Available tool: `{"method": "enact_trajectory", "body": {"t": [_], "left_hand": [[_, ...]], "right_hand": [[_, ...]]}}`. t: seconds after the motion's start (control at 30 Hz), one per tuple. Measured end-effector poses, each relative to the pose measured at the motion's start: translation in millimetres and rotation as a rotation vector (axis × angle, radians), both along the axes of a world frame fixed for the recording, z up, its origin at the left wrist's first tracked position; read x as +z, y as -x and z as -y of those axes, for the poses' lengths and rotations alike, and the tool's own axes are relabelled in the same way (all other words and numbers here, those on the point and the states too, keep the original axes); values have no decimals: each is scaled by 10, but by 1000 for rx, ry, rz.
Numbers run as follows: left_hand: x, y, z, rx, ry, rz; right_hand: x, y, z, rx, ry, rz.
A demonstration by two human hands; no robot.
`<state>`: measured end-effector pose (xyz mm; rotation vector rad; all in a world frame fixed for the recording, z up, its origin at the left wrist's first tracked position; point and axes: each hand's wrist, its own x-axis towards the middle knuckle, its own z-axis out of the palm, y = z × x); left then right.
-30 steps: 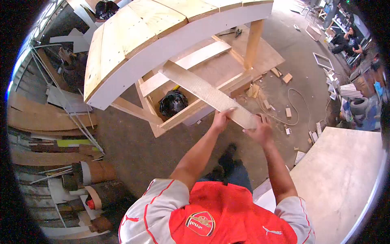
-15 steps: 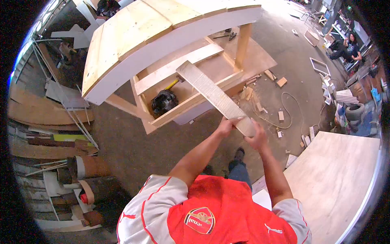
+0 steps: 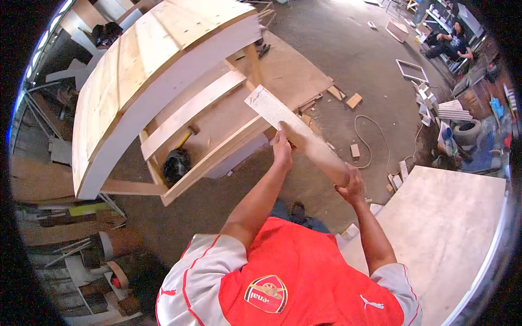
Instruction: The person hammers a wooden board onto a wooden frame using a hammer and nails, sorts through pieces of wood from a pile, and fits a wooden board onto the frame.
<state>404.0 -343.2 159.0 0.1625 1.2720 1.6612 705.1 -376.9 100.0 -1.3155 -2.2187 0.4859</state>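
Note:
Between my hands is a flat wooden board (image 3: 304,136), held out in front of me and slanting from upper left down to lower right. My left hand (image 3: 282,148) grips its near edge around the middle, thumb on top. At the lower right end, my right hand (image 3: 353,185) is wrapped round the board. Beyond its far end stands a wooden frame (image 3: 217,155) with a curved plank top (image 3: 147,60). A hammer with a yellow handle (image 3: 186,138) and a black plastic bag (image 3: 176,164) lie inside the frame.
A large plywood sheet (image 3: 446,217) is at my right. Wood offcuts (image 3: 354,150) and a cable (image 3: 371,146) lie on the floor. Stacked boards and curved pieces (image 3: 81,228) fill the left side. A person (image 3: 454,46) sits at the far right.
My left hand has slid up the board towards its middle, while my right hand stays at the near end. The view has turned right, so the frame appears further left.

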Motion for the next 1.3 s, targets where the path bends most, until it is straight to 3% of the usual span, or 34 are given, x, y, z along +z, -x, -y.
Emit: {"method": "enact_trajectory", "body": {"t": [0.17, 0.37, 0.47, 0.67, 0.77, 0.87, 0.97, 1.07, 1.3], "left_hand": [[-138, -411, -855, -13, 97, -40], [-480, -275, -2224, -61, 324, -258], [-1127, -92, -3006, 136, 294, -413], [-1969, 481, -3902, 173, 504, -427], [-1936, 632, -4109, 284, 692, -566], [-2235, 897, -4289, 261, 737, -647], [-1797, 1047, -4439, 167, 908, -820], [-2046, 1200, -4654, 292, 999, -929], [-2072, 1656, -5079, 284, 1218, -1021]], "right_hand": [[-119, -240, -477, -88, 205, -7], [-295, -152, -1656, -80, 153, 4], [-373, -15, -2431, -19, 149, 49], [-346, 255, -3829, 124, 264, 237], [-360, 486, -4396, 247, 196, 221], [-399, 834, -4842, 302, 196, 256], [-442, 1191, -5181, 368, 242, 299], [-726, 1535, -5525, 447, 178, 300], [-793, 1998, -6445, 645, 72, 339]]}}
